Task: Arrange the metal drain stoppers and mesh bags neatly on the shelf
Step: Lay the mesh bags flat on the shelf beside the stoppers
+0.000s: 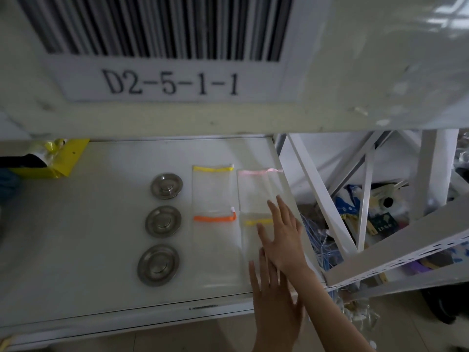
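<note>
- The white shelf (76,237) is seen below a beam bearing a barcode label (167,80) marked D2-5-1-1.
- Four mesh bags are laid flat in two columns at the shelf's right end: yellow-trimmed (212,189) behind orange-trimmed (215,247), pink-trimmed (256,189) behind a second yellow-trimmed bag (250,240).
- The right hand (281,240) is spread flat, fingers open, on that last bag; nothing is gripped.
- The left hand (276,308) is held open at the shelf's front edge, empty.
- Three metal drain stoppers (163,221) are lined front to back, left of the bags.
</note>
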